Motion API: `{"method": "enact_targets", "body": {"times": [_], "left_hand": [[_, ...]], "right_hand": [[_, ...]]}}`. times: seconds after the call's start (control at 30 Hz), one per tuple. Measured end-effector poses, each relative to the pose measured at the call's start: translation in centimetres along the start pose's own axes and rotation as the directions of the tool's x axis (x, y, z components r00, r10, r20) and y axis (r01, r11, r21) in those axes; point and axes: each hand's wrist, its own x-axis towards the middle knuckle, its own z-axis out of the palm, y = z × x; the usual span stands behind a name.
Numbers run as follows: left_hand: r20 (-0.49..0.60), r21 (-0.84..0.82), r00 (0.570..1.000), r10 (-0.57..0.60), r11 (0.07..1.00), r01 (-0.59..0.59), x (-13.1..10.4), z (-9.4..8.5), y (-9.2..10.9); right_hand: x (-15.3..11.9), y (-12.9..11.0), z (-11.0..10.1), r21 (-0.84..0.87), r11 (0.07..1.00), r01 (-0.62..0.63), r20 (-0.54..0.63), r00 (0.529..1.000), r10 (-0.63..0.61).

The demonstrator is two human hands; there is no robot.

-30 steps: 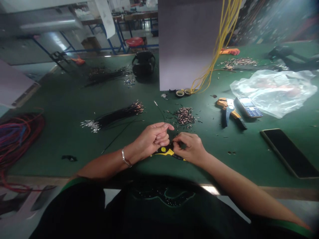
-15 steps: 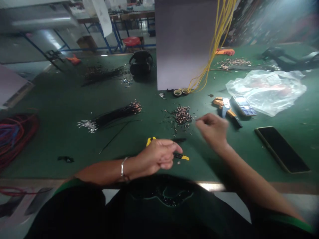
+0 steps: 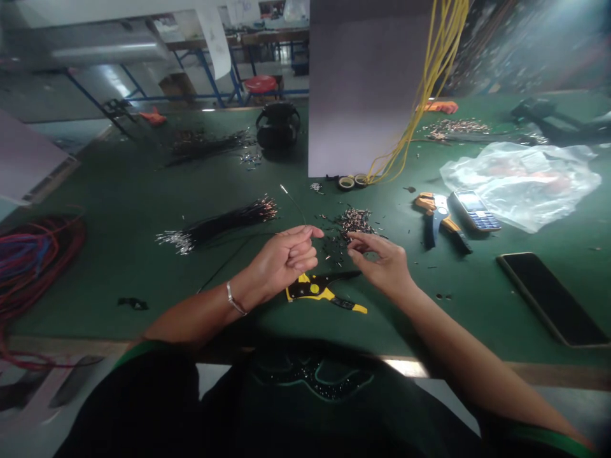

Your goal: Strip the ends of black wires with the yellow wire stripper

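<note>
My left hand (image 3: 292, 254) is closed in a pinch on a thin black wire (image 3: 296, 205), whose pale tip points up and away to the left. My right hand (image 3: 379, 259) is at the near edge of a heap of small copper-coloured and dark pieces (image 3: 356, 221), thumb and forefinger slightly apart; I see nothing between them. Below and between both hands lies a yellow-and-black wire stripper (image 3: 315, 289). A bundle of black wires (image 3: 222, 219), silver at one end and copper at the other, rests left of my left hand.
Orange-and-blue pliers (image 3: 438, 216), a keypad phone (image 3: 475, 210), a smartphone (image 3: 552, 298) and a clear plastic bag (image 3: 525, 181) lie to the right. Yellow wires (image 3: 420, 114) hang beside a grey panel (image 3: 365, 83), with tape rolls (image 3: 346, 183) at its foot. Red and blue wire coils (image 3: 35, 267) are far left.
My right hand has moved left and lower, to the heap, and its closed fingers have parted. My left hand has shifted up and left, uncovering the wire stripper; its wire now shows.
</note>
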Motion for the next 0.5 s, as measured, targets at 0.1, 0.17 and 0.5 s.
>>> {"method": "enact_targets", "body": {"times": [0.1, 0.17, 0.5], "left_hand": [[0.005, 0.0, 1.0, 0.0, 1.0, 0.0, 0.1, 0.0, -0.1], [0.017, 0.007, 1.0, 0.0, 1.0, 0.0, 0.2, 0.1, -0.4], [0.053, 0.068, 0.999, 0.004, 0.998, -0.007, 0.7, 0.3, -1.7]], "right_hand": [[-0.3, -1.0, 0.0, 0.193, 0.97, -0.148, 0.087, 0.987, 0.134], [-0.5, -1.5, 0.2, 0.36, 0.886, -0.293, 0.203, 0.951, 0.232], [-1.1, -2.7, 0.9, 0.641, 0.588, -0.493, 0.423, 0.866, 0.266]]}}
